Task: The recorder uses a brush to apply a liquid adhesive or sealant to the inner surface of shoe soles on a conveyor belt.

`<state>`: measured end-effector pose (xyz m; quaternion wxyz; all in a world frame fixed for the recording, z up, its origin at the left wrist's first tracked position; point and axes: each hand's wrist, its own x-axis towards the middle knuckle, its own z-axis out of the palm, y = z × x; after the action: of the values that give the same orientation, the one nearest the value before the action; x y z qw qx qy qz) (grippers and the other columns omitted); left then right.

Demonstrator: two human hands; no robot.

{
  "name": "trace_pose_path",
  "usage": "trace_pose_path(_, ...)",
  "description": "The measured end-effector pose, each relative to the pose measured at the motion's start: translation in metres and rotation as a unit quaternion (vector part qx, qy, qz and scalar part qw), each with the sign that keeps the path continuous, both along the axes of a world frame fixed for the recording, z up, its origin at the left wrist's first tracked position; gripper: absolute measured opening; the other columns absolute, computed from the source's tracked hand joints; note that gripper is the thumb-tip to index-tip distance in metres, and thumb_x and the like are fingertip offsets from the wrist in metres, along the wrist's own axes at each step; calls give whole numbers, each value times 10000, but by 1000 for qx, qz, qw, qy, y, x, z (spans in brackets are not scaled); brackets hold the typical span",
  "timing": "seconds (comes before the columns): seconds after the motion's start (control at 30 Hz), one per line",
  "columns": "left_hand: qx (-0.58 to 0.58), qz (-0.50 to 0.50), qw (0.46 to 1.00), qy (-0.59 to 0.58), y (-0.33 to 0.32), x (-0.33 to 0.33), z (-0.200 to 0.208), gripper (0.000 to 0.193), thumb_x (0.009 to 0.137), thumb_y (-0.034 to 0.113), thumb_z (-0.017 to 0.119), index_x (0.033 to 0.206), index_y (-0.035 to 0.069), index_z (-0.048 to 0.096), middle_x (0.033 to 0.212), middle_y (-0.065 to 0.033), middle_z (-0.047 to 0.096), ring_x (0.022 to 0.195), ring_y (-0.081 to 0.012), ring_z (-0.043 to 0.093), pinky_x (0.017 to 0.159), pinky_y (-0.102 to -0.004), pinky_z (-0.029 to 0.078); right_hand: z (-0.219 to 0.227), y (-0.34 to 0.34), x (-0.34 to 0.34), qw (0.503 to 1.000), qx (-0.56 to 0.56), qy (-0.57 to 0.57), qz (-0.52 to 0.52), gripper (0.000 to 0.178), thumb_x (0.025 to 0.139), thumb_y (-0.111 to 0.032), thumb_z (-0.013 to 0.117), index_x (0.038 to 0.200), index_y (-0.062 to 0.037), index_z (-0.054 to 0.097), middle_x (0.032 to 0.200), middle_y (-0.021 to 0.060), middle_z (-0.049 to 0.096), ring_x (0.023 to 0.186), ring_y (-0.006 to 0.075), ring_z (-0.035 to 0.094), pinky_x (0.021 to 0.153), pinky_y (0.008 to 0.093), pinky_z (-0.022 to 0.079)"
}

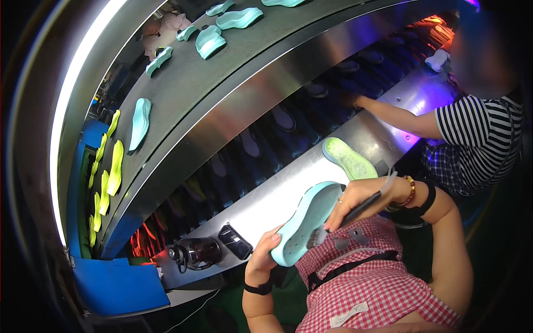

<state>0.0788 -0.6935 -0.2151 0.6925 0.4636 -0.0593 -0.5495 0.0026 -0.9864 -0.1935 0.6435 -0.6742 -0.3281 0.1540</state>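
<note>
My left hand (265,250) grips the toe or heel end of a light blue shoe sole (304,225), fingers wrapped round its edge. The sole is tilted, its hollow inner face turned toward me. In my right hand (363,198) is a brush (316,238) with a dark handle and a thin tube at its back end. Its bristles touch or hover just over the inside of the sole; I cannot tell which. Just beyond my right hand, a yellow-green sole (350,158) lies on the metal ledge (266,180).
A belt (183,91) beyond carries several light blue soles (141,125) and yellow-green soles (115,169). Beneath it, more soles sit on a dark lower conveyor (250,144). A dark jug (200,252) and a phone (235,242) rest at the ledge's left. A co-worker (477,139) reaches in at right.
</note>
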Motion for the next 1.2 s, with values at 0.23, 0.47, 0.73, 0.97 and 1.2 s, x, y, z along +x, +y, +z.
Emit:
trace_pose_path(0.23, 46, 80, 992, -92, 5, -10, 13, 700, 719, 449, 492, 1130, -117, 456, 906, -204, 588, 693, -254, 598, 595, -323, 498, -7, 4, -4, 995, 52, 40, -78, 226, 771, -41, 612, 993, -3, 611, 993, 154, 622, 933, 220, 599, 828, 290, 462)
trace_pose_path(0.47, -178, 286, 941, -20, -2, -17, -27, 657, 839, 603, 269, 1237, 105, 429, 1259, -139, 435, 1088, -365, 461, 880, -548, 377, 20, 15, -19, 987, 54, -58, -142, 207, 731, -74, 664, 934, -30, 654, 940, 116, 641, 791, 170, 615, 701, 245, 475)
trace_pose_path(0.73, -152, 364, 914, 93, -75, -41, -55, 760, 823, 665, 209, 1240, 55, 387, 1183, -123, 476, 1026, -290, 499, 880, -448, 411, -40, 39, -13, 951, -15, 16, -309, 191, 698, -115, 667, 875, -42, 662, 781, 93, 643, 683, 167, 603, 638, 275, 472)
trace_pose_path(0.97, -221, 403, 888, 4, -53, -12, -51, 797, 769, 719, 271, 1149, 48, 472, 969, -124, 581, 943, -276, 546, 894, -468, 393, -30, 32, -25, 981, -37, -101, -163, 163, 690, -143, 637, 833, -67, 658, 752, 104, 640, 705, 238, 600, 641, 322, 468)
trace_pose_path(1.2, -270, 411, 871, -11, -78, -15, -22, 838, 737, 745, 303, 1192, 52, 431, 946, -114, 579, 899, -263, 555, 931, -483, 354, -17, 51, -10, 972, -7, -92, -215, 182, 694, -102, 657, 863, -34, 664, 794, 142, 634, 751, 246, 590, 686, 303, 468)
